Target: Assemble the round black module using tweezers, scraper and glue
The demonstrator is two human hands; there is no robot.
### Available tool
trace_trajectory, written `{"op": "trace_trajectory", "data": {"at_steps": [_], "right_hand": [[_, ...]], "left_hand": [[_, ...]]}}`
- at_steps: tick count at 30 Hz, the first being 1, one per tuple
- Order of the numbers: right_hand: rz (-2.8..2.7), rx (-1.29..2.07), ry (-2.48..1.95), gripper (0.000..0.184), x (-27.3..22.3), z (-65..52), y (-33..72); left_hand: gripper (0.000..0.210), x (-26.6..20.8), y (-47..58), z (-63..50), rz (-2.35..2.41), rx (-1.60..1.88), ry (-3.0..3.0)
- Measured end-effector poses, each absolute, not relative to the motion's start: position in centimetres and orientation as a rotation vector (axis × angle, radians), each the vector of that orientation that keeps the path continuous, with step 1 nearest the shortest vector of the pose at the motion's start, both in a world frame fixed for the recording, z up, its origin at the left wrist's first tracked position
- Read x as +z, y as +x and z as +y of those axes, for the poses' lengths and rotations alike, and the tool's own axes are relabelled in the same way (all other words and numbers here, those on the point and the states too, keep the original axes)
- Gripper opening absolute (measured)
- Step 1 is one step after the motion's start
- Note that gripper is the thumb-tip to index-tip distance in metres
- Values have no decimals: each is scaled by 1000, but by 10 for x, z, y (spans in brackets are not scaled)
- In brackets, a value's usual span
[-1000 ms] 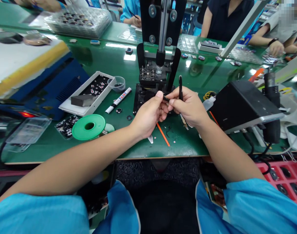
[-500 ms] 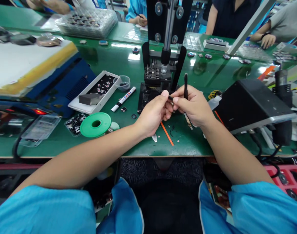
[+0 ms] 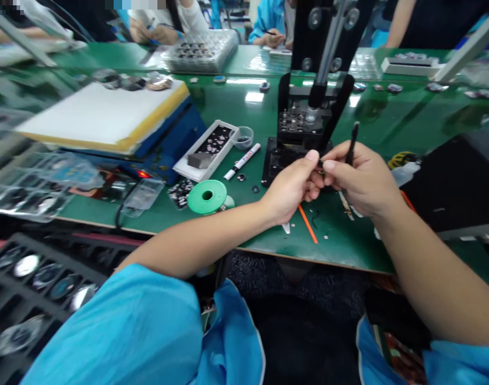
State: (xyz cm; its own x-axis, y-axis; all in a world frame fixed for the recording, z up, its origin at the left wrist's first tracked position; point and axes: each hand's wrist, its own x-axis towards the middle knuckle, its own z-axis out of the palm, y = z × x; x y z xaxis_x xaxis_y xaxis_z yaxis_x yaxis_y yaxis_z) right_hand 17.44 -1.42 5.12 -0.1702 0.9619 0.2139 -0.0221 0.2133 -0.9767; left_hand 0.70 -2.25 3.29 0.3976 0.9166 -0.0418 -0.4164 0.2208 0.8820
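Note:
My left hand point(image 3: 295, 187) is closed, its thumb and fingers pinching a small dark part that they mostly hide. Right beside it, my right hand point(image 3: 363, 179) is closed too, with its fingertips meeting the same spot. A slim black tool point(image 3: 353, 143) stands up out of the right hand; its kind I cannot make out. Just behind both hands rises a black press point(image 3: 296, 128) with a metal rod. Under the hands, an orange stick point(image 3: 307, 224) lies on the green bench point(image 3: 264, 235) among tiny loose bits.
Left of the hands are a green spool point(image 3: 196, 199), a paint marker point(image 3: 242, 161), a white box point(image 3: 194, 172) of small parts and a clear cup point(image 3: 244, 143). A blue machine point(image 3: 156, 141) stands further left, a black box point(image 3: 469, 182) at right. Co-workers sit across the bench.
The camera view has swung left, so everything sits further right in the picture and a dark parts tray appears at lower left. Both hands keep the same pinch.

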Motion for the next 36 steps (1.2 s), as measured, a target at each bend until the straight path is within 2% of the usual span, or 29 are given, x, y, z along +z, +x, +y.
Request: {"op": "trace_trajectory", "data": {"at_steps": [7, 13, 26, 36], "right_hand": [[-1416, 1243, -1067, 14, 55, -17, 178], [-1349, 1225, -1077, 26, 55, -18, 175], [-1342, 1241, -1071, 21, 51, -17, 180], [-1320, 1209, -1134, 27, 53, -16, 179]], "left_hand": [[65, 28, 7, -24, 666, 1021, 972], [66, 32, 4, -21, 672, 956, 971], [64, 29, 4, -21, 612, 992, 1041], [61, 28, 3, -21, 630, 970, 1044]]}}
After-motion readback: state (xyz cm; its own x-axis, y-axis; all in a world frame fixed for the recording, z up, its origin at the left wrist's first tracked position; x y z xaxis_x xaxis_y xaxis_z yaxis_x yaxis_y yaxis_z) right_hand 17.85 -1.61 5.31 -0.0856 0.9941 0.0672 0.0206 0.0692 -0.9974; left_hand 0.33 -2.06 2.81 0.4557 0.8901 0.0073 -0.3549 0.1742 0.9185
